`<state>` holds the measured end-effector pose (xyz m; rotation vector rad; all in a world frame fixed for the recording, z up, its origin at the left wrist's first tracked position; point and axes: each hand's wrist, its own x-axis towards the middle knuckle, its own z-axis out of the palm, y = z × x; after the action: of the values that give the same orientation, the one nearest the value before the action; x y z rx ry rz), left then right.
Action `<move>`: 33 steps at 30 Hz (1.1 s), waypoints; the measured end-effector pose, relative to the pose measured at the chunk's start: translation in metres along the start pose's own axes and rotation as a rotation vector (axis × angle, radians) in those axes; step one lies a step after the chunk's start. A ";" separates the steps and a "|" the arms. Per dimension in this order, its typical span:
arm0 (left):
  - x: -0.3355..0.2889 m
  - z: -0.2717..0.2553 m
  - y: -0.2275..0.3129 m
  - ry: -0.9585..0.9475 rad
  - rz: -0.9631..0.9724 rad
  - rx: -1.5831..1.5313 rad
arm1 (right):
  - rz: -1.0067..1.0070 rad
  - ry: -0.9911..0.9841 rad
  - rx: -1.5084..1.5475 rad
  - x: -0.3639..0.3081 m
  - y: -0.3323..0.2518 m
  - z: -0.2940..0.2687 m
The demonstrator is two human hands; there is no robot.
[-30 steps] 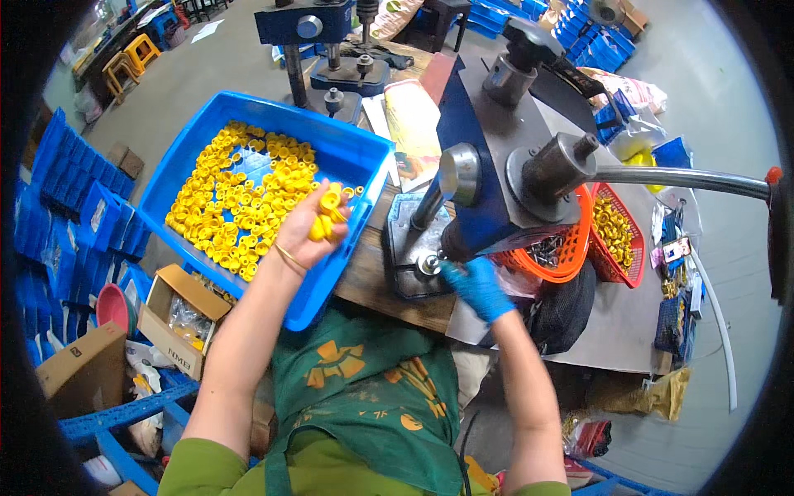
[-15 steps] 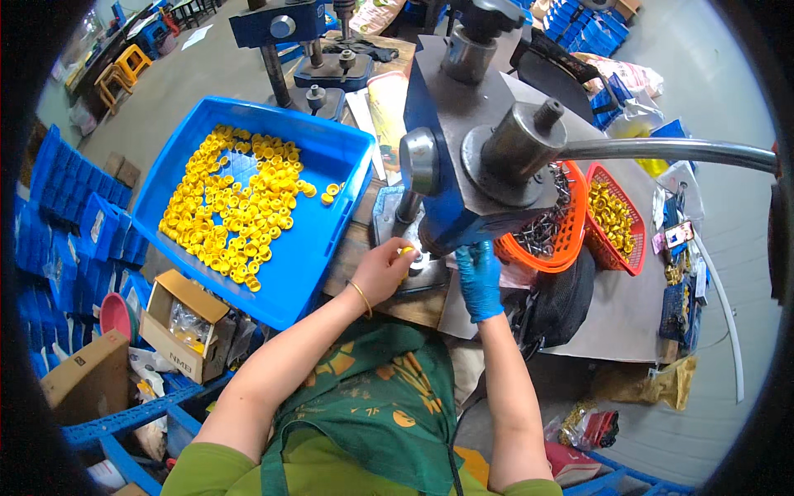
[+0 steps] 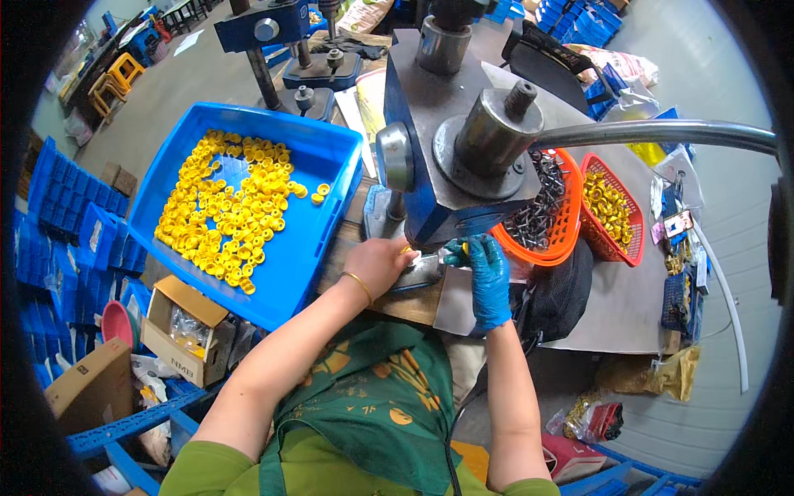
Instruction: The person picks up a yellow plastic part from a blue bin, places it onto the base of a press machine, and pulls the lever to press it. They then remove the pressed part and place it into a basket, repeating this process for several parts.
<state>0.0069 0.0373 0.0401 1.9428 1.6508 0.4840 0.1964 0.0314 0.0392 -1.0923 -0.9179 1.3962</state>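
Blue-gloved, your right hand (image 3: 490,277) now pinches a small yellow piece (image 3: 465,247) close by the press (image 3: 418,116), and your bare left hand (image 3: 382,264), over the blue bin (image 3: 308,236) a second ago, pinches a yellow cap (image 3: 407,249) at the press base (image 3: 419,275)

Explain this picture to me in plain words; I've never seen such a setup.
There is no robot here: a person works with two hands, seen from a fisheye camera on the head looking down, so straight edges bend. The left hand is bare; the right hand wears a blue glove. They are close together by a blue metal press. Small yellow bits show at both hands, too small to identify. To the left is a blue tray of yellow caps; to the right, an orange basket of dark metal parts.
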 end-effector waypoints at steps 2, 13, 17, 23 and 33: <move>-0.004 -0.001 -0.003 -0.003 0.023 -0.008 | 0.019 -0.013 -0.105 -0.003 0.000 0.000; -0.007 0.015 -0.022 0.120 0.135 -0.073 | -0.195 -0.205 -0.697 0.005 0.008 0.007; -0.011 0.013 -0.025 0.084 -0.162 -0.737 | -0.399 -0.288 -1.181 0.020 0.014 0.008; -0.020 0.012 -0.029 0.137 -0.314 -1.110 | -0.685 -0.412 -1.130 0.029 -0.003 0.040; -0.025 0.010 -0.033 0.113 -0.328 -1.197 | -0.365 -0.385 -0.880 0.033 0.040 0.028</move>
<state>-0.0174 0.0149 0.0139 0.7609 1.2008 1.1181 0.1586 0.0610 0.0051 -1.1955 -2.0183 0.8968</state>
